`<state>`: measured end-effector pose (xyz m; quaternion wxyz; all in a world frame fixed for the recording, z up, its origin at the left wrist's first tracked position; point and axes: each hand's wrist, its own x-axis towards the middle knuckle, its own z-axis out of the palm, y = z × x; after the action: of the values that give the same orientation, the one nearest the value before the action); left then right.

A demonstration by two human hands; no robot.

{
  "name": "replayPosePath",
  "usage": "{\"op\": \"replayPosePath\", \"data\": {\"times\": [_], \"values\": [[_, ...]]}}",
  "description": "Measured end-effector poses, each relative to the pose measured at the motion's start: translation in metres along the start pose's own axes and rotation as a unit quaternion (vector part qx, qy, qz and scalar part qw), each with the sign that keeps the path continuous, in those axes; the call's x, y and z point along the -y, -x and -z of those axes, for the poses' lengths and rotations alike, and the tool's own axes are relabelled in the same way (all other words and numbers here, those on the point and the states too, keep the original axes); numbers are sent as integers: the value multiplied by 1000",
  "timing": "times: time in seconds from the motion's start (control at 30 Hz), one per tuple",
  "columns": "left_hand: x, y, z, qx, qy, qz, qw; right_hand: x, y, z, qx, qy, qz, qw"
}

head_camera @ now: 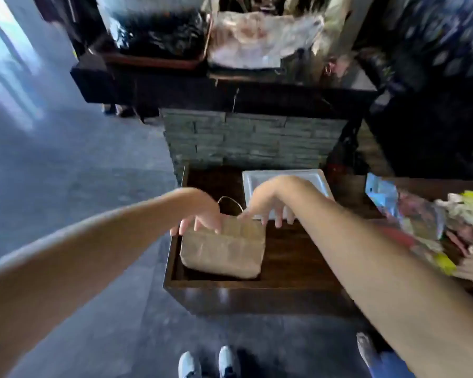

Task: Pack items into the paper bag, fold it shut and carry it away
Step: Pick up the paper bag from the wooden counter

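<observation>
Head view. The paper bag (pixel 223 251) stands in the near left corner of a dark wooden tray (pixel 298 257), directly beneath both hands. The left hand (pixel 200 214) lies over the bag's top left edge, fingers spread and draped down its near face; blur hides whether they pinch the paper. The right hand (pixel 268 207) hovers at the top right edge, fingers loosely open and pointing down, with nothing visibly held. A thin handle loop (pixel 230 204) rises between the two hands.

Handling, as a judgement: thin, creasing paper, probably light; it is best taken by the folded top edge or the handle, with support underneath if loaded.

Contents: the bag's top looks flattened, its interior unseen. A white lidded container (pixel 284 181) sits just beyond the right hand, contents not visible. Loose packets (pixel 421 219) lie well to that hand's right.
</observation>
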<state>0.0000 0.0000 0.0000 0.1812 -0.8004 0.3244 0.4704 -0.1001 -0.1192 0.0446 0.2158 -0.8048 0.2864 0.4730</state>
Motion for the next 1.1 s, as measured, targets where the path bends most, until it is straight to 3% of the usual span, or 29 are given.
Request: {"op": "replayPosePath", "data": {"times": [0.1,0.17,0.27,0.43,0.6,0.73,0.9,1.1], "values": [[5,-29,-31,-166,-57,-43,984,-9,-34,-38,-52,-1,-1,999],[8,-46,-50,-313,-38,-87,945,-14,-55,-65,-92,-29,4,995],[16,-70,-60,-414,3,-139,900,-16,-76,-89,-158,-71,3,985],[20,-92,-69,-338,-16,-102,935,-20,-88,-119,-293,-106,24,950],[28,-98,-69,-296,24,-92,950,-21,-88,-139,-343,-203,51,916],[26,-92,-66,-299,68,-82,948,-12,-79,-167,-404,-322,61,854],[42,-65,-64,-417,71,-154,893,-1,-60,-191,-439,-402,50,802],[77,-2,-88,-595,49,-291,748,-16,-17,-162,-521,-529,12,670]]}}
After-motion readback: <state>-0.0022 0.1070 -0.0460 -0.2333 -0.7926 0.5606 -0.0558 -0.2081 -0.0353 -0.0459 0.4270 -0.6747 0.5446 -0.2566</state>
